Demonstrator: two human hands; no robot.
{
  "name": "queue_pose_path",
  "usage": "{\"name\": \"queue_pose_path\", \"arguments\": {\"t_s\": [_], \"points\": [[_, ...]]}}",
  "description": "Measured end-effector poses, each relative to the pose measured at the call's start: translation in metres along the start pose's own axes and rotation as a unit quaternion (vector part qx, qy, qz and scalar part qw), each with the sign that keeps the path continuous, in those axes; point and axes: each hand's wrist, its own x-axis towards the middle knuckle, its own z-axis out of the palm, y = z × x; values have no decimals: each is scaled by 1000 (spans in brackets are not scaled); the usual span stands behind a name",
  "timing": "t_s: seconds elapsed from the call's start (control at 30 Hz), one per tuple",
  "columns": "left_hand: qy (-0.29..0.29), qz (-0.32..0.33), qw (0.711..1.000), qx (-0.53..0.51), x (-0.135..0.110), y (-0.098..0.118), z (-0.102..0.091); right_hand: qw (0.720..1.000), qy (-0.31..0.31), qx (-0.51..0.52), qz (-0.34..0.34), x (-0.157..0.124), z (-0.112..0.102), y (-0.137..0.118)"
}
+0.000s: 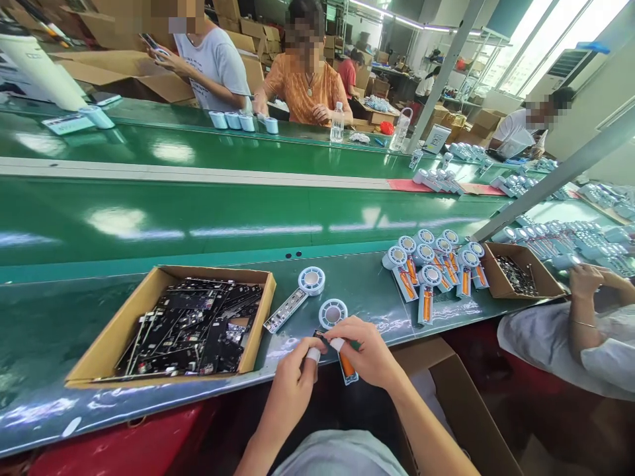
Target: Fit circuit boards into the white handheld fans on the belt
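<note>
Between my hands is a small dark circuit board (320, 336), mostly covered by my fingers. My left hand (296, 373) pinches its left end, a white wrap on one finger. My right hand (366, 349), also with a white-wrapped digit, is closed at the board's right end. Right under my hands lies an open light-blue handheld fan (333, 313), its round head on the bench and its handle pointing toward me. An orange battery (348, 367) shows in that handle, partly hidden by my right hand. Just behind, another fan (311, 281) has a board along its handle.
Left of my hands, a cardboard tray (270, 297) holds many dark circuit boards. Several open fans (425, 276) with orange batteries are grouped to the right, beside a box of small parts (516, 270). A co-worker's hands (588, 281) are at far right. A green conveyor (223, 211) runs behind.
</note>
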Motion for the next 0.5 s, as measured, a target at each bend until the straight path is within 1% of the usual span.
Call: {"name": "queue_pose_path", "arguments": {"t_s": [0.07, 0.13, 0.2, 0.33, 0.4, 0.5], "points": [[-12, -22, 999, -26, 1, 2, 0, 999, 0, -33, -13, -2, -1, 2], [-13, -27, 999, -32, 1, 5, 0, 999, 13, -50, -4, -4, 0, 3], [-8, -12, 1000, -17, 2, 10, 0, 998, 20, -62, -1, -5, 1, 3], [19, 31, 999, 14, 7, 16, 1, 993, 7, -106, -46, -6, 3, 4], [16, 18, 1000, 1, 9, 16, 1, 991, 7, -113, -64, -6, 4, 4], [-9, -34, 998, -50, 10, 14, 4, 991, 22, -102, -85, -7, 6, 6]]}}
